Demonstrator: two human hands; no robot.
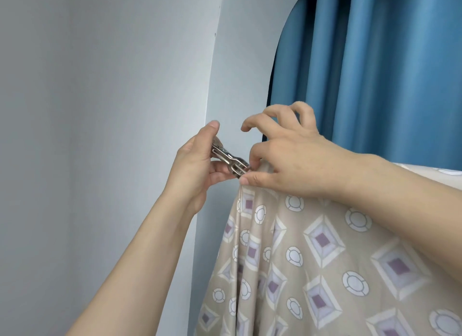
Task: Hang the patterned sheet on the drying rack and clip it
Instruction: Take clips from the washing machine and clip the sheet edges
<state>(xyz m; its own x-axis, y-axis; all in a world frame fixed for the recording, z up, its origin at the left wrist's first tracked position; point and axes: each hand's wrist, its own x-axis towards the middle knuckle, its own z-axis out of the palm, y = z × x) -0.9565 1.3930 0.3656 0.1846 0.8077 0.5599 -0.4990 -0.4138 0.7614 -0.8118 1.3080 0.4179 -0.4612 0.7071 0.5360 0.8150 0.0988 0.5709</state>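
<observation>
The metal clip (228, 159) lies with its long axis running from upper left down to lower right, its jaw end aimed at the gathered top corner of the patterned sheet (300, 255) and touching, or nearly touching, the fabric there. The left hand (197, 168) grips the clip's handle end between thumb and fingers. The right hand (287, 158) pinches the sheet's bunched edge just beside the jaws, with its other fingers curled above. That corner sits between the two hands, nearer the right one, and the clip must travel to the right to bite. The sheet hangs down from this point, draped over something the fabric and right arm hide, presumably the drying rack. Behind hang a blue curtain (375, 68) and a pale wall (100, 85).
</observation>
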